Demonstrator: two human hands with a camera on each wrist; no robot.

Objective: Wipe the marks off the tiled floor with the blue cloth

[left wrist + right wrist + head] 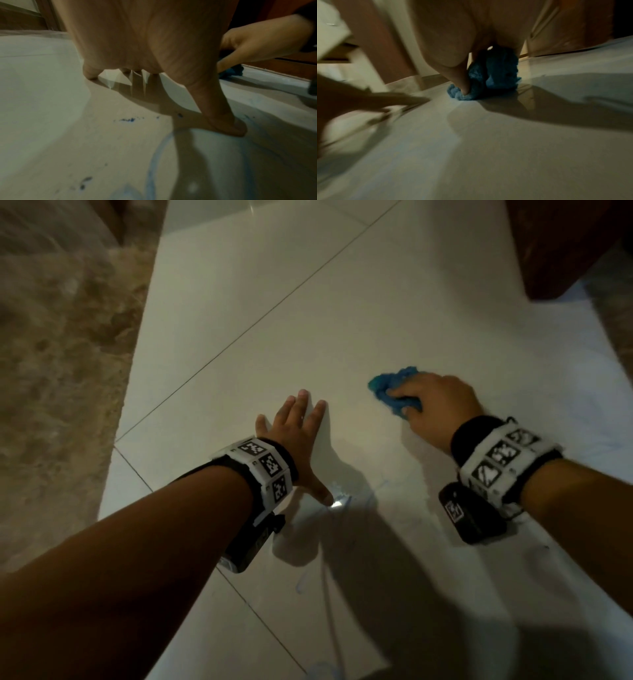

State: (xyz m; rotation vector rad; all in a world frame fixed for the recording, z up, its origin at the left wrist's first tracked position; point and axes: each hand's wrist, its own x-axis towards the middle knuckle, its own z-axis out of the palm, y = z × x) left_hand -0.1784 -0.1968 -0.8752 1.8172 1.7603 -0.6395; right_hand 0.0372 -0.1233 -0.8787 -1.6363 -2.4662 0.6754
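Now | left hand (pixel 297 436) fingers splayed flat on tiled floor (pixel 342 313) | right hand (pixel 440 405) fingers curled, gripping blue cloth (pixel 388 392)

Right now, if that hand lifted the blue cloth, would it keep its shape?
Probably not: the cloth is bunched in soft folds under the right hand, so it would likely droop. It looks fluffy, so probably light. On the glossy floor it should slide easily.
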